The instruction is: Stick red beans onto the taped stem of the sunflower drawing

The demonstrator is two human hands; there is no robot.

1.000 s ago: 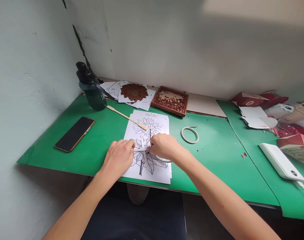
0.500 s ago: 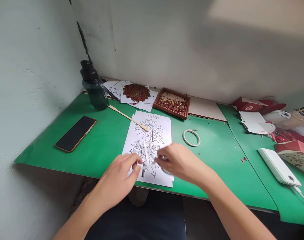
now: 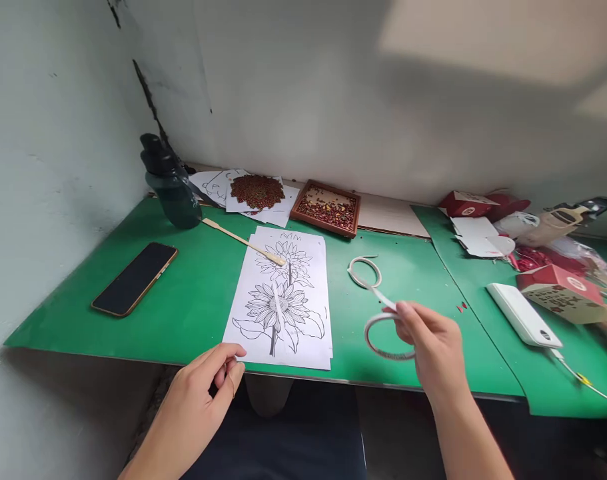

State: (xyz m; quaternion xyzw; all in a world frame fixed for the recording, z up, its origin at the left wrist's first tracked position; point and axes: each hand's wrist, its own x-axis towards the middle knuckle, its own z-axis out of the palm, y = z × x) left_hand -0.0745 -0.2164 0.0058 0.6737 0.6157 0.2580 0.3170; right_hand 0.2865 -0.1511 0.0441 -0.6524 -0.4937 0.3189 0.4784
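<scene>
A sheet of paper with a sunflower line drawing [image 3: 308, 340] lies on the green table, with a white strip [image 3: 276, 300] across the lower flower. My right hand [image 3: 436, 340], closed, pinches a narrow roll of white tape [image 3: 367, 337] to the right of the sheet; its loose end sticks out up and left. By the sheet's lower left edge is my left hand [image 3: 208, 380], thumb and forefinger nearly together; what they hold, if anything, is too small to make out. A flat wooden stick [image 3: 238, 238] rests partly on the drawing.
Behind the tape lies a thin white coil [image 3: 350, 272]. A tray of beans [image 3: 354, 223], seed-covered paper [image 3: 257, 192] and a dark bottle [image 3: 176, 200] line the wall. A phone [image 3: 134, 279] lies left; a white power bank [image 3: 523, 317] and red boxes [image 3: 558, 287] stand right.
My hands have parted: the right moved right, off the drawing, with the tape roll; the left drew back to the sheet's lower left edge. The view turned slightly right.
</scene>
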